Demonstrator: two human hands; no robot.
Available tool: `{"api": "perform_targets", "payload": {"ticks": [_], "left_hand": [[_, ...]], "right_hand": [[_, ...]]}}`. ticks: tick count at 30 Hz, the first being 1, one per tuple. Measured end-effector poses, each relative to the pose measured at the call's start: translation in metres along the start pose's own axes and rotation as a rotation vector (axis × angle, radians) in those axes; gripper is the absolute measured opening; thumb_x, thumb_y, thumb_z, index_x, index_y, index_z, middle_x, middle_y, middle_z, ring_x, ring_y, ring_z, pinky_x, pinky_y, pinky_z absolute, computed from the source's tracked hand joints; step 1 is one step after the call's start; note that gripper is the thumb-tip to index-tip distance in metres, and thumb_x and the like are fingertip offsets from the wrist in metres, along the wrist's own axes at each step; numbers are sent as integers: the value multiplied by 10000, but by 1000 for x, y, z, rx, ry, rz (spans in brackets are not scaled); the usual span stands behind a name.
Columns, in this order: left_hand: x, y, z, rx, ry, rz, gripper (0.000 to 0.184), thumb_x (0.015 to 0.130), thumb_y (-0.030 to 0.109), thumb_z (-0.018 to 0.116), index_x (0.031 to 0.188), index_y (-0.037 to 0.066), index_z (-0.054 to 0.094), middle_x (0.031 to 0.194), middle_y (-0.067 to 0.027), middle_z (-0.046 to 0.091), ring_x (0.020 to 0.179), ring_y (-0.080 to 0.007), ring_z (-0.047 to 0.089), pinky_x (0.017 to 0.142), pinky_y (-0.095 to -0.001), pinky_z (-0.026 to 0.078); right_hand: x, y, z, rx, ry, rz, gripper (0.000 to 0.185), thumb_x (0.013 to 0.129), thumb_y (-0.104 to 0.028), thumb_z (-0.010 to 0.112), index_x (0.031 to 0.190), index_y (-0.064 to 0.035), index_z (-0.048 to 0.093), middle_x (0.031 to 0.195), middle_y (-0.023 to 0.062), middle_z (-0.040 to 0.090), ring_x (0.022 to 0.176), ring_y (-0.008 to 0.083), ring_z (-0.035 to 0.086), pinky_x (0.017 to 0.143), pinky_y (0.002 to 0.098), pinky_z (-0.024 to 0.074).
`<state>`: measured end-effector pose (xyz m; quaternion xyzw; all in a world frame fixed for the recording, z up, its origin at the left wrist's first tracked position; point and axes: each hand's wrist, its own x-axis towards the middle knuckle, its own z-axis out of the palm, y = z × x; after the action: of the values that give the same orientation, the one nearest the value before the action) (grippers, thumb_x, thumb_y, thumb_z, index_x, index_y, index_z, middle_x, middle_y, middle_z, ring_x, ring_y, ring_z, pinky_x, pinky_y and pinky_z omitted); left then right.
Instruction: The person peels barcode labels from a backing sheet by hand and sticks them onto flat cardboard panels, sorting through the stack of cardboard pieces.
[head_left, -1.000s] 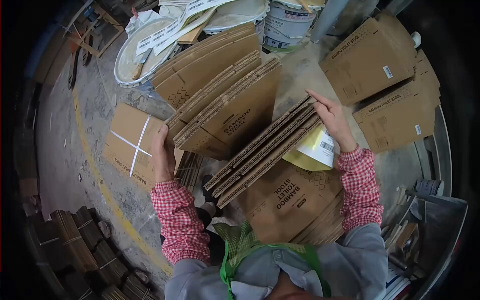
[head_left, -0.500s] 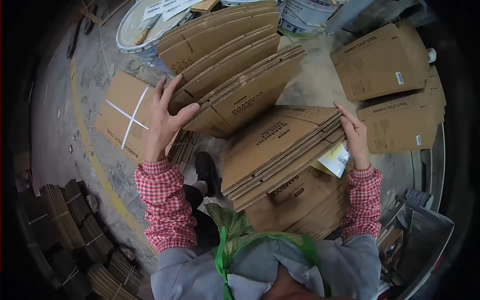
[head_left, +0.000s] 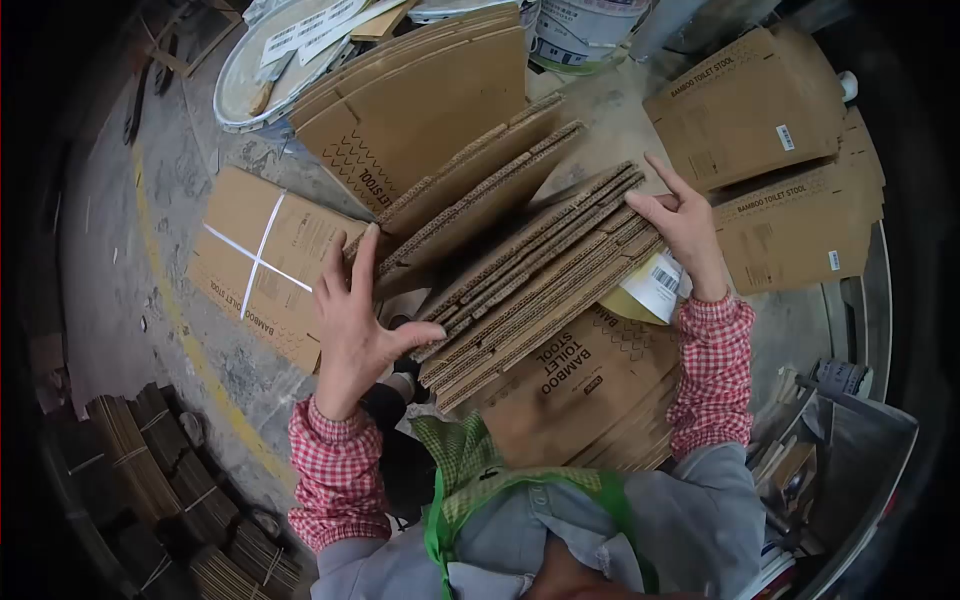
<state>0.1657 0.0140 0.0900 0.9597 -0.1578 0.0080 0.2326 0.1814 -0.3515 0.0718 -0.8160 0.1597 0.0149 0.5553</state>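
Note:
Flattened cardboard boxes (head_left: 530, 255) stand in a tilted stack in front of me, their corrugated edges facing up. Behind them, more flattened boxes (head_left: 440, 110) lean back in separate bunches, with a gap between. My left hand (head_left: 350, 325) is spread at the left ends: its fingertips touch a leaning bunch, and its thumb lies on the front stack's corner. At the right end, my right hand (head_left: 690, 230) has the front stack's corner between thumb and outstretched index finger. Below the stack lies another printed cardboard box (head_left: 570, 385), partly covered.
A strapped cardboard bundle (head_left: 265, 260) lies on the floor at left. Printed cardboard piles (head_left: 760, 110) are at right, near a grey bin (head_left: 850, 450). Buckets (head_left: 585, 30) stand at the back. A white label sheet (head_left: 655, 285) lies under my right hand. Tied bundles (head_left: 170, 460) fill the lower left.
Several sheets have tipped from the leaning bunch toward me onto the front stack. My left hand has moved down, its thumb now on that stack. My right hand has shifted up and left.

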Motion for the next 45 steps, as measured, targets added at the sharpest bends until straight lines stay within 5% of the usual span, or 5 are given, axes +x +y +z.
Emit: {"api": "perform_targets", "payload": {"ticks": [14,23,31,37,45], "left_hand": [[41,-51,-2,-444,-15,41,447,870,-17,514,1293,124,530,1374,-170,380,1261,-328,403,1039,-399,361],[15,-43,2,-295,-81,155,648,801,565,604,1187,45,600,1486,-276,144,1321,-455,284,1055,-553,258],[13,-24,-1,179,-66,166,787,639,662,681,1218,137,597,1508,-237,116,1357,-463,183,992,-715,167],[39,-4,-13,301,467,226,641,729,339,765,1267,81,531,1424,-255,302,1261,-420,346,1008,-535,288],[16,35,56,-390,-441,336,619,749,433,721,1223,68,558,1409,-212,354,1217,-398,379,1043,-488,275]], "right_hand": [[-43,33,-18,215,4,99,420,833,-31,666,1244,-27,577,829,-3,640,729,37,547,659,183,458],[-42,31,-12,256,45,73,399,836,-26,663,1226,-4,582,852,2,638,738,48,560,672,193,468],[-46,40,-15,185,55,69,433,807,-43,684,1231,-56,599,796,-35,590,705,34,507,650,179,427],[-46,29,-15,169,47,73,403,827,-28,661,1222,-5,586,913,24,659,770,59,577,714,203,485],[-43,24,-13,161,45,76,383,828,-61,666,1195,23,595,920,45,660,773,67,580,706,207,489]]}}
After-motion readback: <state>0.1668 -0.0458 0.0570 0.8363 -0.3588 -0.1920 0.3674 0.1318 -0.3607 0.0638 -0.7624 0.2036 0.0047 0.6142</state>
